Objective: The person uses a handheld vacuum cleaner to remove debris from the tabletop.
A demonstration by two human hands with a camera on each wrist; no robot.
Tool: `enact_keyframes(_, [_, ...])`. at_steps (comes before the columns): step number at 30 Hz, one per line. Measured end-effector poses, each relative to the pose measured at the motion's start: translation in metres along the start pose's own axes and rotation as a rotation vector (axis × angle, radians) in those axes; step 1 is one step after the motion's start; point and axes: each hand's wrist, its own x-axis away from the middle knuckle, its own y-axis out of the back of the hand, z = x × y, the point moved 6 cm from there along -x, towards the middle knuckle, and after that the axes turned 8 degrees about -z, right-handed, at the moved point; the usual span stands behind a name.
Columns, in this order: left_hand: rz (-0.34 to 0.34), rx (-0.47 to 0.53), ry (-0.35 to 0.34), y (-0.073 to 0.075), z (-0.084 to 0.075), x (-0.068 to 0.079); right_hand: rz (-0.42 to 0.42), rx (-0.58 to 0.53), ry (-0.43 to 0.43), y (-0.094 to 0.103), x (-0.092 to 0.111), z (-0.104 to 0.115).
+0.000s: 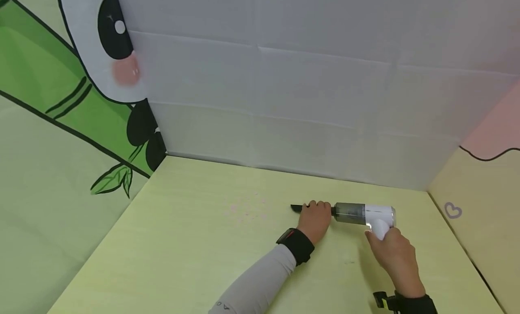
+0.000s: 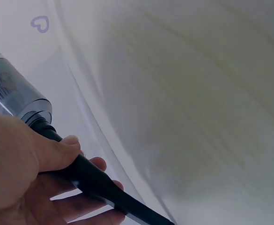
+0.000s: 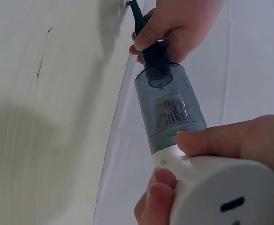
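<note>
A white handheld vacuum cleaner with a clear grey dust cup is held above the yellow tabletop. My right hand grips its white handle, and in the right wrist view the thumb lies along the body by the cup. My left hand holds the black crevice nozzle at the front end, thumb on one side and fingers on the other. The nozzle's flat tip points left in the head view. Inside the cup a striped filter shows, with pinkish bits about it.
Small pink scraps lie scattered on the yellow tabletop, left of the nozzle tip. A white sheet wall stands along the back edge. Printed side walls border the left and right.
</note>
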Motion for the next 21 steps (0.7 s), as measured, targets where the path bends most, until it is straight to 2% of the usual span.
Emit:
enact_keyframes(4, [0.007, 0.003, 0.037, -0.010, 0.004, -0.008, 0.005, -0.020, 0.009, -0.009, -0.015, -0.001])
enact_keyframes(6, [0.039, 0.008, 0.063, -0.015, 0.008, -0.011, 0.011, -0.032, 0.020, -0.013, -0.022, 0.000])
enact_keyframes(12, [0.108, -0.015, 0.140, -0.032, 0.014, -0.032, 0.036, -0.050, 0.087, -0.025, -0.062, 0.001])
enact_keyframes(21, [0.118, -0.041, 0.190, -0.029, 0.008, -0.059, 0.072, -0.048, 0.113, -0.015, -0.094, -0.006])
